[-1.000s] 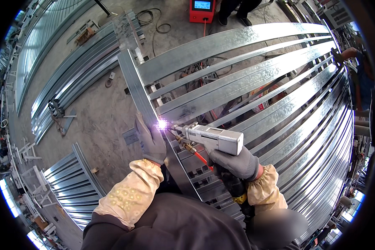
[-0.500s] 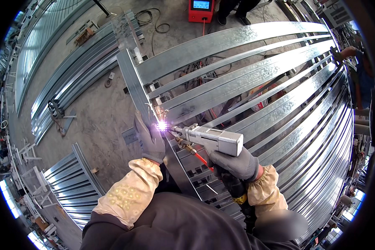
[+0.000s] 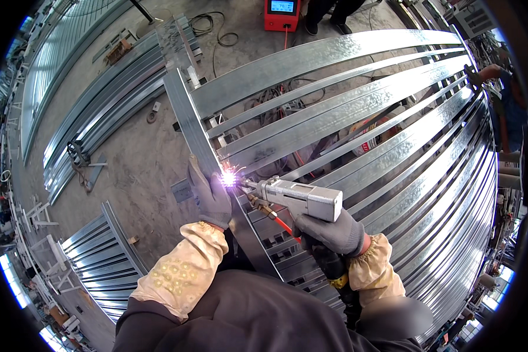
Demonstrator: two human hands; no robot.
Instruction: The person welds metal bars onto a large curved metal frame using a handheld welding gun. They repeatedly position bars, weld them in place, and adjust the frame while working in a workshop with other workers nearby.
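My right hand [image 3: 332, 230], in a grey glove, is closed around the handle of a silver handheld welding gun [image 3: 305, 198]. Its nozzle points left at a bright violet-white arc [image 3: 229, 178] that throws sparks. The arc burns where a galvanized steel end rail [image 3: 189, 120] meets the ends of long steel slats [image 3: 299, 139]. Just left of the glare, my gloved left hand [image 3: 210, 198] rests against the rail, fingers stretched forward and thumb side close to the arc. Glare hides the weld spot itself. A red hose [image 3: 283, 225] runs from the gun's brass fitting.
A red machine with a screen [image 3: 282, 14] stands on the floor at the far side, near a person's legs [image 3: 330, 14]. Another person's gloved hand [image 3: 474, 77] touches the slats' far right end. Stacked steel profiles [image 3: 108, 111] and a slatted panel [image 3: 102, 258] lie left. Cables cross the floor.
The spark spray is shorter now and no longer reaches as far up along the rail. Both hands and the welding gun keep nearly the same position.
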